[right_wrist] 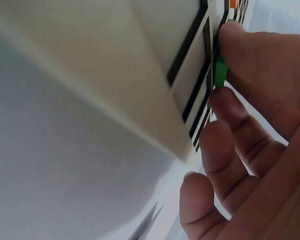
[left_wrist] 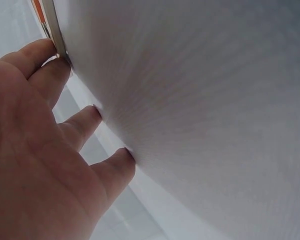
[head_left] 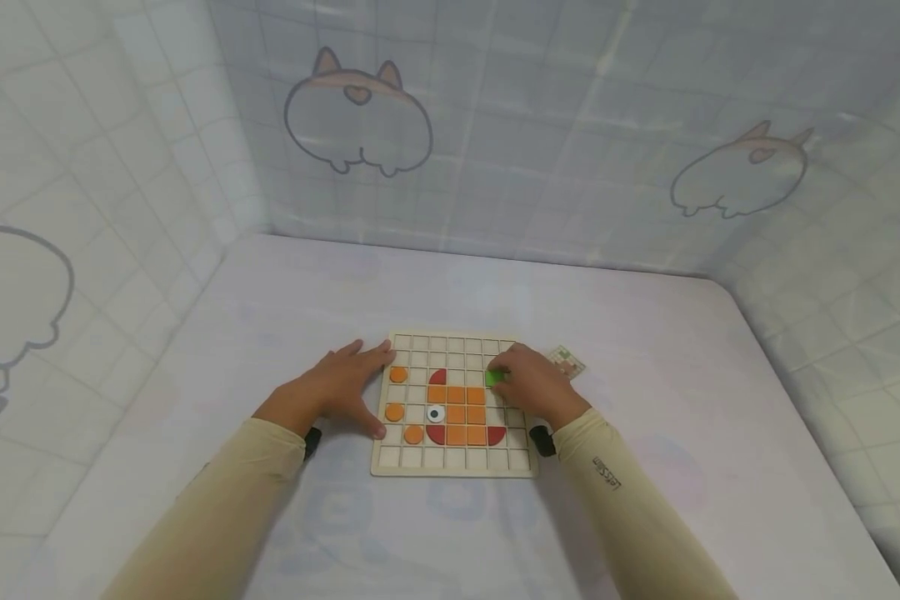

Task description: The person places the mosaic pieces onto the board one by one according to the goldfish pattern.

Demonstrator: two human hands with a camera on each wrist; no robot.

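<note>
A wooden grid board [head_left: 453, 474] lies flat on the table. My left hand [head_left: 330, 387] is spread beside its left edge, thumb and forefinger touching the rim; in the left wrist view the other fingertips [left_wrist: 122, 157] rest on the table. Over the board's right side, my right hand [head_left: 536, 387] pinches a green tile [head_left: 492, 378] between thumb and finger, partly hidden; the right wrist view shows the tile [right_wrist: 220, 72] against the grid. Orange square tiles [head_left: 466, 414], red rounded tiles [head_left: 438, 377] and a white eye tile [head_left: 435, 413] sit together in the middle cells.
Three orange round tiles [head_left: 394, 412] lie in cells on the board's left side. A small patterned card [head_left: 567, 362] lies beyond the right hand, partly covered by it. The pale table [head_left: 330, 292] meets tiled-pattern walls [head_left: 495, 125] at the back and sides.
</note>
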